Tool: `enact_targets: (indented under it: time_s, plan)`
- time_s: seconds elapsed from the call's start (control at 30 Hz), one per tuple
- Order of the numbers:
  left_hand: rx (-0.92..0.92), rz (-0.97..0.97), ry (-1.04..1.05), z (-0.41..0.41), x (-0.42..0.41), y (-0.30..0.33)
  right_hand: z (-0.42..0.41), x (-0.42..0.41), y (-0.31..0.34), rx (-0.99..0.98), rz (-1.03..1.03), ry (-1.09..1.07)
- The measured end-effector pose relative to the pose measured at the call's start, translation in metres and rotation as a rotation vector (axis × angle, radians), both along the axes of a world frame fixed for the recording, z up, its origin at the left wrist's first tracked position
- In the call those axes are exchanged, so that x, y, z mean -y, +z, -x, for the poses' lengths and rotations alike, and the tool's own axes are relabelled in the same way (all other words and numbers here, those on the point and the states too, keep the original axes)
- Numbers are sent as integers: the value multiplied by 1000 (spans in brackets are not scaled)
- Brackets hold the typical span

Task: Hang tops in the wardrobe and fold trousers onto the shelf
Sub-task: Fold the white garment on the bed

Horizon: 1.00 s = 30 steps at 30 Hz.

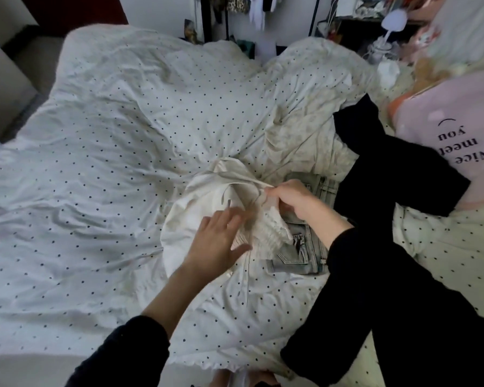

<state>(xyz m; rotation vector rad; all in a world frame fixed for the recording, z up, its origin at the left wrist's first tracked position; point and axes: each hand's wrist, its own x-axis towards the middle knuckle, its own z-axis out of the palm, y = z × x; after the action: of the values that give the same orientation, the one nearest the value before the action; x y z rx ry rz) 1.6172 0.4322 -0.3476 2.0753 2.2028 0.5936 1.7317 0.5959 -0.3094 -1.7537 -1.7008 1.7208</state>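
A cream-white top [196, 216] with a ruffled edge lies crumpled on the dotted duvet near the middle of the bed. My right hand [294, 201] pinches the fabric at its upper right edge and lifts it slightly. With fingers spread, my left hand [221, 238] lies flat on the top's middle; it is blurred. Folded light-blue jeans [302, 247] lie under the top's right side, partly hidden by my right arm. A black garment [389, 169] stretches across the bed to the right of the jeans.
A white duvet with black dots [109, 163] covers the bed. A pink pillow printed with words [458, 141] sits at the right. Hanging clothes [235, 7] and a cluttered stand with a white lamp [391, 23] are beyond the bed's far edge.
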Motion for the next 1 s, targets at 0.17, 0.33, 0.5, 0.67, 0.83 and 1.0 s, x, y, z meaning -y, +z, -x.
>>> enact_targets:
  time_s: [0.17,0.33,0.5,0.67,0.83,1.0]
  plan:
    - [-201,307,176,-5,7,-21,6,-3,12,-76,102,-55]
    - [-306,129,311,20,-3,-21,4,-4,17,-193,250,-47]
    - [-261,39,245,52,-15,-12,-14,-14,15,-141,175,-30]
    - [297,42,424,57,-47,40,-33,-18,15,46,-47,194]
    - [494,16,566,56,-94,104,-22,22,2,53,-117,560]
    - [639,-90,484,61,-108,152,-17,30,-19,64,-280,290]
